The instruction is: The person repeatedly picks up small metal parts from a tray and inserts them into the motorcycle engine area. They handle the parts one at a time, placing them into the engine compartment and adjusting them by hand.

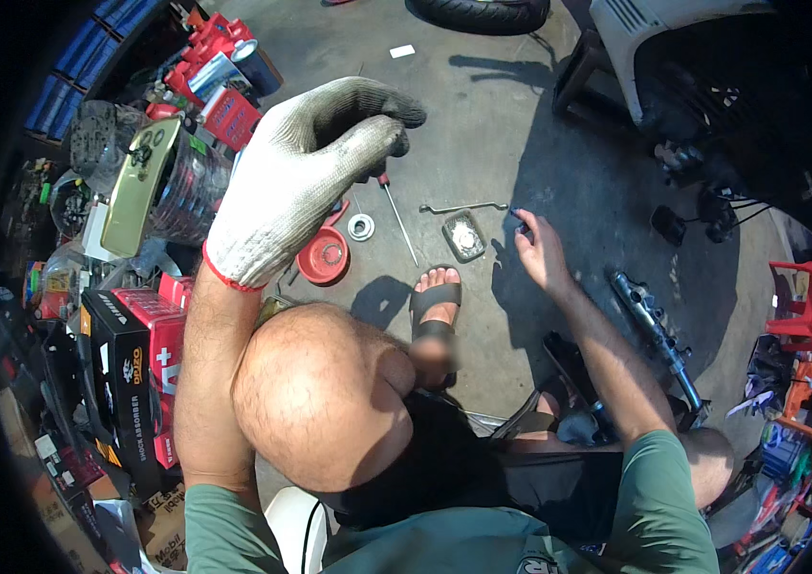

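Closest to my lens, the gloved left hand [296, 172] hangs raised, forward of a bare knee [320, 392]. Its fingers curl in toward the thumb, leaving a narrow gap at most; I cannot tell whether anything is pinched there.

What matters to me is the double-ended wrench [463, 208], lying on the sunlit floor [463, 134] just beyond a small dark tray [471, 256]. At its right end is the bare right hand [542, 251], fingers part bent and close together, tips darkened. Whether they touch the metal I cannot tell from up here.

I judge the step in hand to be handling the wrench, picking it up or setting it down. A grip would call for thumb and fingertips to close on that end without knocking the tray.

Farther left I have a screwdriver [395, 212], a metal ring [354, 232] and a red bowl [322, 278]; nearer the wearer, a sandaled foot [435, 308]. Out right lies a silver fork leg [650, 320], with a red plastic stool [808, 327] beyond it.
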{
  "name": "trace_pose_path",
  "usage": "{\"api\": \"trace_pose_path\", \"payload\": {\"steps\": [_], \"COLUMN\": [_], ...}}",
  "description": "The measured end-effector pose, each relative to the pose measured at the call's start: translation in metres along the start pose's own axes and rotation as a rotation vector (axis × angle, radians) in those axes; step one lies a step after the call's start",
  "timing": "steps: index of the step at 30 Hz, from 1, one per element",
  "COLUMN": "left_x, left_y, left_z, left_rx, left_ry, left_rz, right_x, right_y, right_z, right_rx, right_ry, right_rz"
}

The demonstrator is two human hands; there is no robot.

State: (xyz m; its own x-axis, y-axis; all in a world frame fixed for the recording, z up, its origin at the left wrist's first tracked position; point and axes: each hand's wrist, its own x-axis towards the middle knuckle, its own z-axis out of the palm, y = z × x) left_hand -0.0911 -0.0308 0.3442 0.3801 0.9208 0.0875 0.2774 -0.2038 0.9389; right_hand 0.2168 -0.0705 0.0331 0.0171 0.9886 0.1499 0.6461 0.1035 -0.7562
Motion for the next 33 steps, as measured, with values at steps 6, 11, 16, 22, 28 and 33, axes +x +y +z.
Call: {"api": "trace_pose_path", "payload": {"steps": [6, 11, 16, 22, 28, 33], "left_x": [0.020, 0.007, -0.008, -0.025, -0.034, -0.040], "left_y": [-0.119, -0.246, -0.315, -0.314, -0.322, -0.321], "left_z": [0.022, 0.083, 0.132, 0.158, 0.163, 0.162], "left_rx": [0.114, 0.209, 0.033, -0.038, -0.116, -0.104], "left_ry": [-0.084, -0.221, -0.032, 0.072, 0.055, 0.064], "left_rz": [-0.146, -0.327, -0.451, -0.663, -0.767, -0.749], "right_x": [-0.011, -0.021, -0.017, -0.009, 0.007, 0.015], "right_y": [0.022, 0.021, 0.005, 0.012, 0.015, 0.018], "right_z": [0.016, 0.025, 0.036, 0.058, 0.075, 0.084], "right_rx": [-0.052, -0.074, -0.050, -0.172, -0.308, -0.373], "right_ry": [0.007, -0.051, -0.133, -0.171, -0.317, -0.362], "right_rz": [0.012, 0.102, 0.139, -0.093, -0.185, -0.220]}}
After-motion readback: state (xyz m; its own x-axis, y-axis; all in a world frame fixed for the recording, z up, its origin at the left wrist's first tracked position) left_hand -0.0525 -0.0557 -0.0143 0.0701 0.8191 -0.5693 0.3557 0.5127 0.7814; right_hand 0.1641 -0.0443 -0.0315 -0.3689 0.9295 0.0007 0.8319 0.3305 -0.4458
